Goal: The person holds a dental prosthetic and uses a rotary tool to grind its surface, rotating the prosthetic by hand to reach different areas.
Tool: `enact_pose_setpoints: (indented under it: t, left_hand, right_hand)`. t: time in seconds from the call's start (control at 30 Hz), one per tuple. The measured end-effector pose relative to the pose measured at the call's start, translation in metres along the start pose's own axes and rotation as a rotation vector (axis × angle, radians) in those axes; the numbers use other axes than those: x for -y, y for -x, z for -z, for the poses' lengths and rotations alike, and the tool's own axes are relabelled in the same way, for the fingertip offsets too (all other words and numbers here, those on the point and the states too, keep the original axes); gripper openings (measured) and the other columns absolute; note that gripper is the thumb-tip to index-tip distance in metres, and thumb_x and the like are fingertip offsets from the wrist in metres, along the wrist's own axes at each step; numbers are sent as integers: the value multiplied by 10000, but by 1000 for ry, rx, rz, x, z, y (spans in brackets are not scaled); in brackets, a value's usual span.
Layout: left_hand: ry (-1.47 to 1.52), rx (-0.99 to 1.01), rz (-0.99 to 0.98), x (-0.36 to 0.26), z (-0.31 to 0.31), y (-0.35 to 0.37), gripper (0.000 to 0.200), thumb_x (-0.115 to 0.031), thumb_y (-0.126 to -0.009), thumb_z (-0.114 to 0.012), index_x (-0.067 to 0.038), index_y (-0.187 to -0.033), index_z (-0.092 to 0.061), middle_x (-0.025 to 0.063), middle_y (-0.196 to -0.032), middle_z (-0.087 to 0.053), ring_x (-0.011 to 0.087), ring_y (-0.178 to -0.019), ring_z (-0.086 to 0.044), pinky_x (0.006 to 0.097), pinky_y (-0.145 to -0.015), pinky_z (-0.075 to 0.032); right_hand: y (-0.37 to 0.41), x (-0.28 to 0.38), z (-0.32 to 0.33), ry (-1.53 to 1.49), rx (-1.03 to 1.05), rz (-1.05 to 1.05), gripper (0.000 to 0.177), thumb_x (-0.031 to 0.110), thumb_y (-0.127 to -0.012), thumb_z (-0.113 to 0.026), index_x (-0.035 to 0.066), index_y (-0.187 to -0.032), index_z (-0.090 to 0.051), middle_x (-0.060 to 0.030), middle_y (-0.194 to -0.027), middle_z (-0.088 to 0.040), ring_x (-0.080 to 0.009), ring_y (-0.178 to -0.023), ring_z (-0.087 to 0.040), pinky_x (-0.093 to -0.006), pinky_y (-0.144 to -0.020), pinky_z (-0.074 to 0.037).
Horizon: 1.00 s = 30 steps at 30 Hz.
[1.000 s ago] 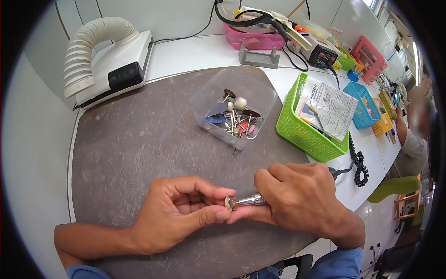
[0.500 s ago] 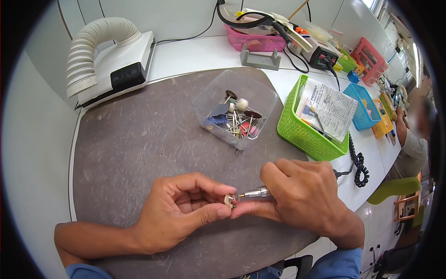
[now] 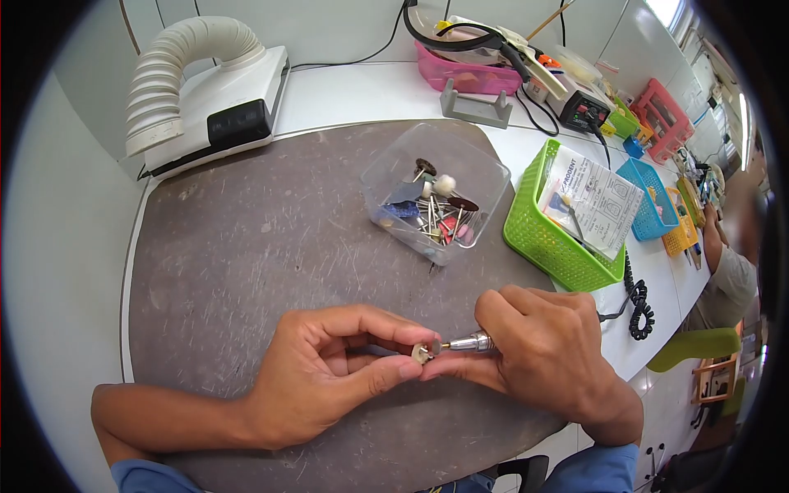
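Between the thumb and fingertips of my left hand point(image 3: 329, 378) is a small cream-coloured piece point(image 3: 421, 354) with metal bits on it. My right hand point(image 3: 546, 353) is wrapped round a silver rotary handpiece point(image 3: 472, 342), whose thin shaft points left and carries a small grey disc point(image 3: 436, 347) at the piece. My right thumb lies close beside the left fingertips. Both hands are above the brown scratched mat point(image 3: 222, 287). Beyond them, a clear plastic box point(image 3: 386, 164) holds several rotary bits, some with white, brown or pink heads.
A green basket point(image 3: 559, 251) with a printed packet stands right of the box. Farther back are a white machine with a hose point(image 3: 205, 115), a grey stand point(image 3: 475, 109), a pink basket point(image 3: 460, 76) and a control unit point(image 3: 585, 111). Another person point(image 3: 730, 271) is at far right.
Both hands, the piece and the handpiece tip have shifted slightly right in view. The box and background have also shifted right with the camera. The piece looks turned slightly.
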<state>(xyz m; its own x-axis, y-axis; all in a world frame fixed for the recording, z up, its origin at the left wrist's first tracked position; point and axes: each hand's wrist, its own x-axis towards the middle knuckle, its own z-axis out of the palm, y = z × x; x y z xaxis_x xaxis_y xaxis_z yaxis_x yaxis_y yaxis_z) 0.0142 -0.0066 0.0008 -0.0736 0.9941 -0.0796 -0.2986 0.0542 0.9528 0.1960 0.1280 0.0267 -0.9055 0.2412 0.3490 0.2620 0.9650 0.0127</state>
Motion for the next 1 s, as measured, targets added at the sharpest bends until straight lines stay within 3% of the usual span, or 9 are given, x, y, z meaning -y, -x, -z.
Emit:
enact_pose_setpoints:
  t: [0.17,0.33,1.0]
  left_hand:
    - [41,-66,19,-4,-4,0,248,76,-842,-682,48,-1075,-600,227,-1132,-649,225,-1046,-659,316,-907,-565]
    - [-15,-16,-82,2,-1,-1,218,116,-819,-684,43,-1006,-600,227,-1115,-644,218,-1020,-665,316,-900,-576]
    - [-39,-33,-61,1,-4,1,181,144,-813,-671,69,-964,-605,232,-1084,-640,241,-1004,-673,324,-902,-591]
  right_hand:
    - [0,0,-1,-15,-37,0,538,573,-758,-722,121,-614,-471,9,-555,-486,-130,-433,-534,-276,-364,-364]
    - [-1,1,-2,3,-23,21,517,538,-752,-742,120,-619,-468,10,-557,-488,-125,-453,-557,-274,-367,-371]
    - [2,4,-3,20,47,37,489,502,-726,-757,117,-647,-465,3,-559,-464,-145,-465,-553,-293,-389,-369]
